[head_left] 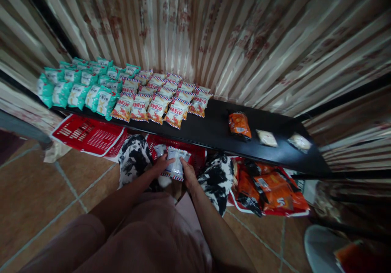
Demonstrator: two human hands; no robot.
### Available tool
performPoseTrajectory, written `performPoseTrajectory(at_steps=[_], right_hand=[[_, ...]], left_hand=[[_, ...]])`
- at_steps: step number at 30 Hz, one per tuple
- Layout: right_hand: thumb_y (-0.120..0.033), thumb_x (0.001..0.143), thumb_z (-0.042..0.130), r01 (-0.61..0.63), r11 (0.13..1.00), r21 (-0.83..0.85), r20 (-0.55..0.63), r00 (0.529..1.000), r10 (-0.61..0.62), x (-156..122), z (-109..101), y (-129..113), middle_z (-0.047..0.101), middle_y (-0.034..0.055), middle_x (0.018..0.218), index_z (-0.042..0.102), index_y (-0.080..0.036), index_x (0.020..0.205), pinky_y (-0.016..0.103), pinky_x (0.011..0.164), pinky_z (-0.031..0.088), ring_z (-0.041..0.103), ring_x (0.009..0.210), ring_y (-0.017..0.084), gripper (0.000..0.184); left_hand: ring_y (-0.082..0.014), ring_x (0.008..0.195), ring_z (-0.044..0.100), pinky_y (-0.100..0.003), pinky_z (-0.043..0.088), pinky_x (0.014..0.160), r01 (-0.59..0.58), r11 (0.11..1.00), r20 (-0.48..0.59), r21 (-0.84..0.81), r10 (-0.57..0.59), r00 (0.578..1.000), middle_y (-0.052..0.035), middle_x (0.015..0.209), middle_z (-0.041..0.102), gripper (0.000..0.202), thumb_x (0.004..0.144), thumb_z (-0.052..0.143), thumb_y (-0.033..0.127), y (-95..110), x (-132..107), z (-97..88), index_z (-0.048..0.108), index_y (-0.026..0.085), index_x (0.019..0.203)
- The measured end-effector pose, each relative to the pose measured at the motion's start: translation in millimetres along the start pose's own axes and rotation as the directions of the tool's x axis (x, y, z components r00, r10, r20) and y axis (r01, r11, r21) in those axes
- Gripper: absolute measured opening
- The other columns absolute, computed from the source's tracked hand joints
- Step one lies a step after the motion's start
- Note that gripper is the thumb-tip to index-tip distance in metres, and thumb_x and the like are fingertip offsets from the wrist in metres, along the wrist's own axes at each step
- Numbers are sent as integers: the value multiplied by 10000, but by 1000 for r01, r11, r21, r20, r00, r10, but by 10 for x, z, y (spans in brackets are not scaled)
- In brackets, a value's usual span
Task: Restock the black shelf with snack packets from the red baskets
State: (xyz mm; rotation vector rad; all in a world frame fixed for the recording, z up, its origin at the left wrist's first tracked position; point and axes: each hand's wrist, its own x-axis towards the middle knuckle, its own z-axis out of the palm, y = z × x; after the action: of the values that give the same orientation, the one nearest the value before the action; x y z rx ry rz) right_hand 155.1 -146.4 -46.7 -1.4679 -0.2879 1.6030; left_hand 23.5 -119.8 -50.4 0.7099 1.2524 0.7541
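Note:
Between my knees, my left hand (pixel 161 164) and my right hand (pixel 188 173) are closed on small snack bags (pixel 176 165). These bags have striped edges and show a silvery, pale printed side. Another silvery bag (pixel 160 149) is by my left fingers; whether that hand grips it too, I cannot tell. Under my hands is a red basket (pixel 200 155), partly hidden by my legs. Ahead, on a black shelf (pixel 201 132), white-and-orange snack bags (pixel 157 108) stand in rows with similar striped edges.
Teal snack bags (pixel 77 96) fill the shelf's left end. An orange bag (pixel 240 124) and two small pale packets (pixel 266 138) lie toward its right. Below are a red basket (pixel 88 134) at left and orange bags (pixel 273 189) in another at right. A striped curtain (pixel 183 29) hangs behind.

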Motion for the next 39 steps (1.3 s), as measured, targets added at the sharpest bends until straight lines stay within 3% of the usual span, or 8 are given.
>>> performPoseTrajectory(at_steps=[3,7,12,17,24,29,34,39], right_hand=[[-390,661,685,-1,1000,-20,1,1000,1,5,3,31,711,87,697,657,-125,808,315,637,549,679,732,232,304],[-381,650,687,21,999,-32,-48,999,-22,17,29,26,705,77,668,640,-143,752,311,628,549,678,714,228,263],[-343,653,680,30,999,-13,-98,995,-31,27,71,11,698,68,624,623,-156,710,311,596,547,677,678,228,203],[-355,644,686,80,997,-19,-109,991,-82,28,61,83,691,55,600,625,-162,699,299,564,537,671,645,220,210],[-401,615,695,119,987,-108,-115,985,-131,-18,44,81,660,34,556,636,-156,678,285,515,491,626,548,195,259],[-433,578,703,157,973,-171,-110,978,-177,-24,31,38,619,-4,486,649,-155,665,247,465,432,580,487,161,296],[-454,583,685,179,952,-248,-109,971,-211,-65,11,-24,629,-7,494,669,-146,694,232,436,401,559,459,148,328],[-507,598,650,167,934,-317,-116,970,-213,-98,-2,-93,604,-10,465,670,-142,689,221,411,369,528,425,133,376]], left_hand=[[-243,823,643,-330,492,740,-23,999,48,30,22,999,-90,881,695,434,688,676,360,-15,-22,-3,594,130,1047],[-248,868,631,-325,485,756,-69,991,-12,113,71,997,-93,926,685,426,671,684,353,-43,15,10,589,146,1031],[-292,1029,560,-351,412,902,-125,960,-121,249,159,980,-105,1031,652,417,617,720,284,-11,30,14,600,171,1000],[-286,1136,480,-369,292,1023,-192,910,-156,368,264,952,-100,1107,610,429,645,677,235,36,-65,50,591,181,1062],[-252,1136,454,-342,275,1040,-412,647,14,642,527,850,-80,1198,553,336,763,503,184,1,-183,132,623,195,1077],[-264,1091,447,-376,303,1001,-457,440,126,773,599,791,-101,1155,559,320,820,423,177,38,-279,205,641,185,1055],[-261,1076,445,-375,324,977,-481,360,197,799,599,776,-104,1129,568,343,833,388,153,68,-303,245,638,186,1065],[-240,1083,471,-358,325,1000,-513,371,210,774,614,761,-89,1144,581,366,816,389,133,31,-276,218,625,182,1091]])
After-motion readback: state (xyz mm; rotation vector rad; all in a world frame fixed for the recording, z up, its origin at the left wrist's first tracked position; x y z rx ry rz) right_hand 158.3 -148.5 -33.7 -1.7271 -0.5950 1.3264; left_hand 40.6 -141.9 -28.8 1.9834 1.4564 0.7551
